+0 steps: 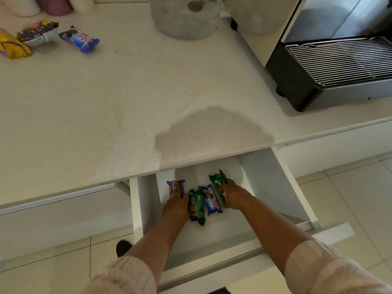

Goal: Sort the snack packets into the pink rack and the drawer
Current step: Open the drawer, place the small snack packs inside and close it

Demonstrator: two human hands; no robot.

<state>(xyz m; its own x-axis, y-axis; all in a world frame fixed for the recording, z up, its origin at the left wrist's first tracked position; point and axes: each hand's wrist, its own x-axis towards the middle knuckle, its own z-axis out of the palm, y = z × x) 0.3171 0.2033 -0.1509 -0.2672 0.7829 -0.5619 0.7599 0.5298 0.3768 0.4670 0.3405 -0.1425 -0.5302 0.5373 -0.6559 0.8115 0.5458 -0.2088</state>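
**Four packets in the drawer, three still on the table**

The white drawer (292,187) is pulled open under the table (127,102). Both hands are down inside it, setting snack packets side by side.

The left hand (175,207) has its fingers on the purple packet (175,188). It looks like it is holding or pressing it, but the fingers are partly hidden, so I cannot tell how tightly. The right hand (232,197) has its fingers curled round the tall green packet (219,183), which stands a bit tilted. Between the two hands lie two more packets: a green packet (197,207) just beside the left hand, and a blue Oreo packet (212,201) touching it on the other side. So four packets are in the drawer now.

There is more to do. Far off at the top left of the table sit three packets close together: a yellow packet (11,46) at the edge of the view, a black and white packet (37,32), and another blue Oreo packet (79,39).

The pink rack cannot be made out for sure. There is something pink (56,5) at the very top left, but too little of it shows to tell what it is.

I think the job is a bit past half done. The three packets on the table still need a home.
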